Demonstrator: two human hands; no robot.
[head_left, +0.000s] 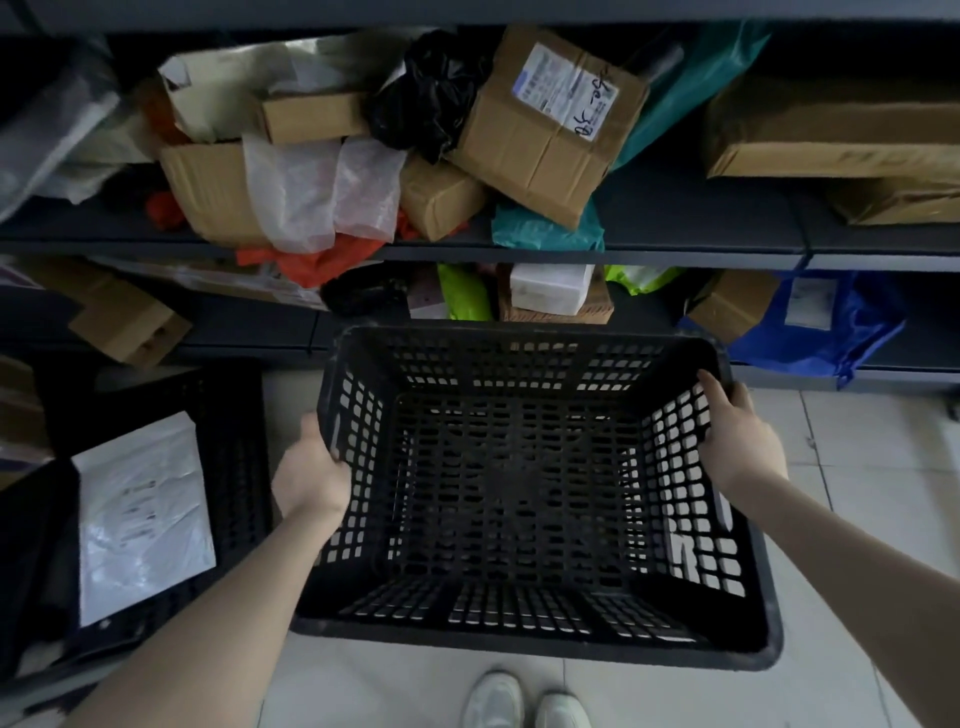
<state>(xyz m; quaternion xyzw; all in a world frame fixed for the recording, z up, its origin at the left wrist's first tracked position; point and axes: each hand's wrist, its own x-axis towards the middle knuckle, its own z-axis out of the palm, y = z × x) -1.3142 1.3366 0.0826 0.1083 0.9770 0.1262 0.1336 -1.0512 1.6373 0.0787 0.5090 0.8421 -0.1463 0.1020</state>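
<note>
A black perforated plastic crate is held in front of me above the tiled floor, and nothing lies inside it. My left hand grips its left rim, fingers curled over the edge. My right hand grips the right rim the same way. Both forearms reach in from the bottom of the view. The crate's far edge sits close to the lower shelf.
Grey shelves ahead hold parcels: a labelled cardboard box, black, teal, orange and clear bags, a blue bag. A second black crate with a white mailer stands at the left. My white shoes are below.
</note>
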